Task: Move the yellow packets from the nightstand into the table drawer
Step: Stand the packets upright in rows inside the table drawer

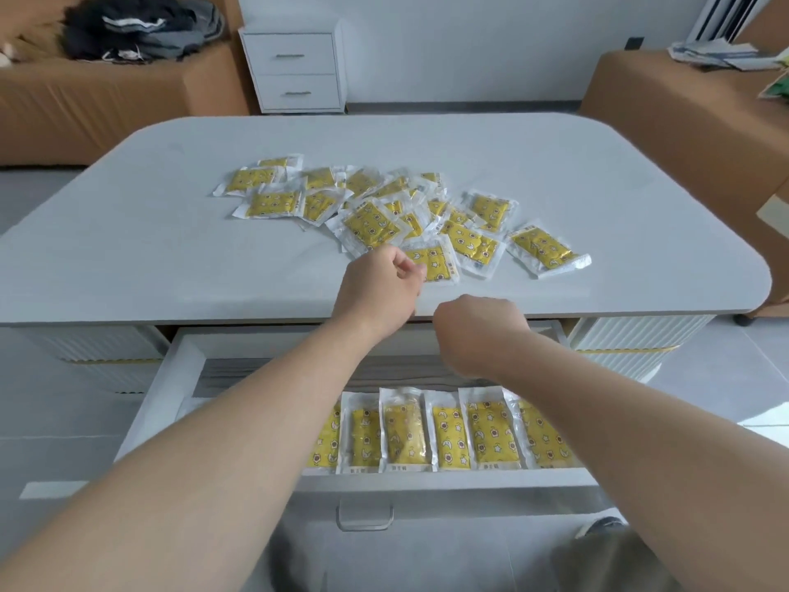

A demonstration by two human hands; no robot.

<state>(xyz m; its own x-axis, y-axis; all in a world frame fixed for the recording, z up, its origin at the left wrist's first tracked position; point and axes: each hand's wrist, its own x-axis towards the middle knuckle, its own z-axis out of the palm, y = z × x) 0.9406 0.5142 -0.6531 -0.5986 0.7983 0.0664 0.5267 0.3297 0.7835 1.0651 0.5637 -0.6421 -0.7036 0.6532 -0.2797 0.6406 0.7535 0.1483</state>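
Surface (170, 232): pale grey, rounded corners. On its middle, a loose pile of yellow packets (375, 207) with clear edges, many overlapping, a few lying apart toward the right end.

Left hand (380, 284): stretched over the near edge of the surface, at the near side of the pile. Fingers (403, 267) curled, thumb against forefinger, pinching the left edge of one packet (439, 262). Packet flat on the surface, touching its neighbours behind and to the right.

Right hand (478, 331): held above the back of the drawer, just below the near edge of the surface, knuckles up. Fingers folded under and hidden by the back of the hand; pinching something or pressed together on nothing, cannot tell.

Drawer (170, 378): white, pulled well out from under the surface, toward the camera. Inside, along the front wall, a row (410, 429) of yellow packets side by side, long edges touching or slightly overlapping, reaching from under the left forearm to under the right forearm. Drawer floor behind the row grey and striped. Handle (365, 517): metal, on the drawer front.

Behind the surface: white nightstand (294, 66) with two shut drawers, against the wall. To its left, a brown cover (85, 100) carrying a heap of dark clothes (141, 23). At far right, a second cover (661, 91), also brown, with papers (721, 53) on top. Near the bottom right, a dark shoe (600, 527) on the floor.
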